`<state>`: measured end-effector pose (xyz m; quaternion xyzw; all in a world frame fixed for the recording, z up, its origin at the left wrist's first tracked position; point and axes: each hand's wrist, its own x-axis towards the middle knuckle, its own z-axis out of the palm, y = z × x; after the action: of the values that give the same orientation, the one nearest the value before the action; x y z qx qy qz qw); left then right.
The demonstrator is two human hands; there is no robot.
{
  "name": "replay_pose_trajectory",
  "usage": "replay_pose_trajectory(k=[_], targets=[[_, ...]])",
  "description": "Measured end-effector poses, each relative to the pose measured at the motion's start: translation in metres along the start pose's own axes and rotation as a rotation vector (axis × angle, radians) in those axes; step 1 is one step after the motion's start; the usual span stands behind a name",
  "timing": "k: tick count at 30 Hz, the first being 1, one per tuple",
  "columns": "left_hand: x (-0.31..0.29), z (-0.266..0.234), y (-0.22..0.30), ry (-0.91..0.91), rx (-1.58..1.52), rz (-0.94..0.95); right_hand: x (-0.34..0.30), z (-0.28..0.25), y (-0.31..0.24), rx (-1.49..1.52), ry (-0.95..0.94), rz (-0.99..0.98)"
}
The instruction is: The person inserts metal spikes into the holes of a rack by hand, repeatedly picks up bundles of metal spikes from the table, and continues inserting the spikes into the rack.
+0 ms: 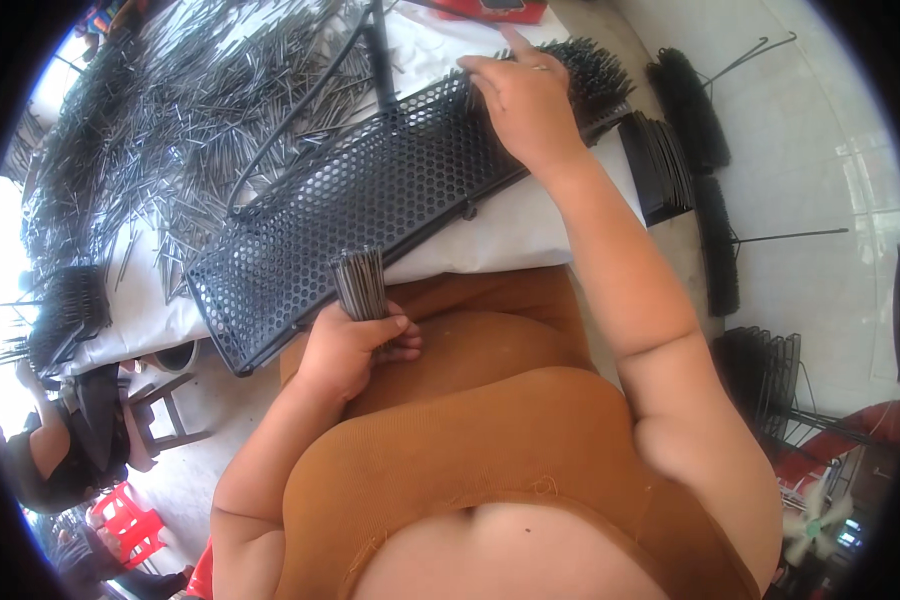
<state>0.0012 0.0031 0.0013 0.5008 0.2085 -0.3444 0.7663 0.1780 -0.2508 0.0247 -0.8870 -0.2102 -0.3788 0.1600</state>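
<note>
A bundle of thin dark metal rods stands upright in my left hand, whose fingers are wrapped round its lower part near my lap. Slanting across the table in front of me is a long black rack with a perforated, honeycomb-like surface. My right hand reaches over the rack's far right end, its thumb and a forefinger stretched out and apart; I see nothing between them. Close beside that hand, many dark rods stand packed together at the rack's end, partly hidden by it.
Loose metal rods lie in a wide heap on the white-covered table. Dark stacked racks and brush-like black pieces stand along the right. At the lower left are another person, a stool and a red chair.
</note>
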Motion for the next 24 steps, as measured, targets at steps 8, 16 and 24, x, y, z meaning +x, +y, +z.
replay_pose_trajectory(k=[8,16,24], targets=[[0.002,-0.003,-0.001,0.005,0.006,0.003,0.002,-0.006,0.008,-0.052,-0.275,0.063],[0.0,-0.001,0.0,0.022,0.011,-0.003,-0.01,-0.008,0.009,-0.002,-0.24,0.044],[0.0,0.001,0.001,0.031,-0.002,0.002,-0.005,-0.014,0.011,0.045,-0.266,0.034]])
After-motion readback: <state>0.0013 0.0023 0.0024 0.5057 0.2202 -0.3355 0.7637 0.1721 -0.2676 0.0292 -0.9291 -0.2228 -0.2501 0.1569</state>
